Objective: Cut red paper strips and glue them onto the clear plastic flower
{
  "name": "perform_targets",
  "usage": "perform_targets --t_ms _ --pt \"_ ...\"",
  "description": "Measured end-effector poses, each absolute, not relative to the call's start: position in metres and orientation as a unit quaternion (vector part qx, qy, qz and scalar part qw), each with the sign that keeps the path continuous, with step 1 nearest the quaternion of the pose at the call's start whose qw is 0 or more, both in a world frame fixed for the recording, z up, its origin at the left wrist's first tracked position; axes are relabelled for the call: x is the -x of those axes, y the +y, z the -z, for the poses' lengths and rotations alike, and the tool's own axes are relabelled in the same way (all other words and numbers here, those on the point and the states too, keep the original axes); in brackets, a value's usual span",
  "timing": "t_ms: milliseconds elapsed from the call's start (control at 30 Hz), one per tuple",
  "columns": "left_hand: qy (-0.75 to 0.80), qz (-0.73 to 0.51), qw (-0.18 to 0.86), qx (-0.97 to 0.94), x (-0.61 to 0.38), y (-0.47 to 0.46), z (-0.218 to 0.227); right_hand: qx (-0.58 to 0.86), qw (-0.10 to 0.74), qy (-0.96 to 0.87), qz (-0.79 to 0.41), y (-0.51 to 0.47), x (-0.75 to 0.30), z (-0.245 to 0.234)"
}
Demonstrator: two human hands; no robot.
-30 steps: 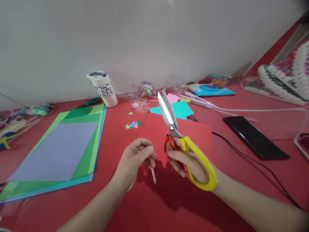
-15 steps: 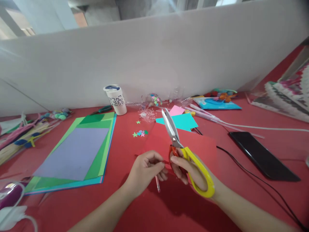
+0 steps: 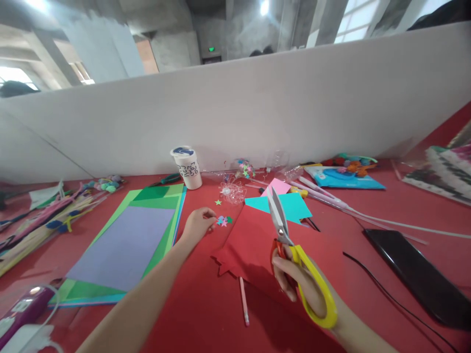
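My right hand (image 3: 298,284) grips yellow and orange scissors (image 3: 294,250), blades closed and pointing away, over a red paper sheet (image 3: 257,245) with a star point cut at its near-left edge. My left hand (image 3: 196,225) has reached forward with fingers curled in a pinch, touching a small cluster of coloured paper stars (image 3: 223,220) on the red table. What the fingertips hold, if anything, I cannot make out. A thin pink pen (image 3: 243,300) lies on the table between my arms.
A stack of coloured paper sheets (image 3: 128,242) lies at left, a white cup (image 3: 187,167) by the back partition. Turquoise and pink paper (image 3: 283,203), a black phone (image 3: 423,277) with a cable, a purple device (image 3: 24,306) and pipe cleaners (image 3: 37,220) surround the work area.
My left hand left the red sheet and pen and reached forward to the paper stars. The pen now lies on the table. The camera tilted upward.
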State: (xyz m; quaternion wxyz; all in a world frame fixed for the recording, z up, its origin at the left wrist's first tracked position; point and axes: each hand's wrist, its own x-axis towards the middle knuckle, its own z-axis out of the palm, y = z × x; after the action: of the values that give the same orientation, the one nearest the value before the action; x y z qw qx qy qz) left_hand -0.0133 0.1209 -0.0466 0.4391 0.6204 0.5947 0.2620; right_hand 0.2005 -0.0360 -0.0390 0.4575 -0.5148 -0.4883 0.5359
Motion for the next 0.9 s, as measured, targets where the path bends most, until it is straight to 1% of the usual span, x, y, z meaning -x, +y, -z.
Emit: perform_targets --t_ms 133,267,333,433,500,633,767,900 --pt "0.599 -0.248 0.368 -0.666 0.009 0.133 0.046 0.527 0.454 -0.474 -0.540 -0.035 -0.203 0.041" --pt "0.591 -0.262 0.283 -0.709 0.019 0.114 0.033 0.530 0.439 -0.480 -0.543 -0.033 -0.209 0.039" --pt "0.570 -0.252 0.276 -0.732 0.025 0.090 0.029 0.537 0.429 -0.499 -0.528 -0.033 -0.211 0.037" --pt "0.508 -0.215 0.294 -0.780 0.030 0.050 0.031 0.560 0.402 -0.520 -0.504 -0.032 -0.212 0.032" --pt "0.467 -0.176 0.268 -0.824 0.032 0.031 0.038 0.576 0.379 -0.527 -0.498 -0.030 -0.212 0.029" --pt "0.453 -0.128 0.186 -0.863 0.034 0.023 0.052 0.641 0.312 -0.534 -0.454 -0.026 -0.213 0.025" --pt "0.421 -0.136 0.171 -0.880 0.034 0.031 0.057 0.716 0.223 -0.558 -0.356 -0.020 -0.215 0.024" --pt "0.397 -0.151 0.172 -0.889 0.038 0.034 0.056 0.743 0.153 -0.597 -0.261 -0.023 -0.219 0.021"
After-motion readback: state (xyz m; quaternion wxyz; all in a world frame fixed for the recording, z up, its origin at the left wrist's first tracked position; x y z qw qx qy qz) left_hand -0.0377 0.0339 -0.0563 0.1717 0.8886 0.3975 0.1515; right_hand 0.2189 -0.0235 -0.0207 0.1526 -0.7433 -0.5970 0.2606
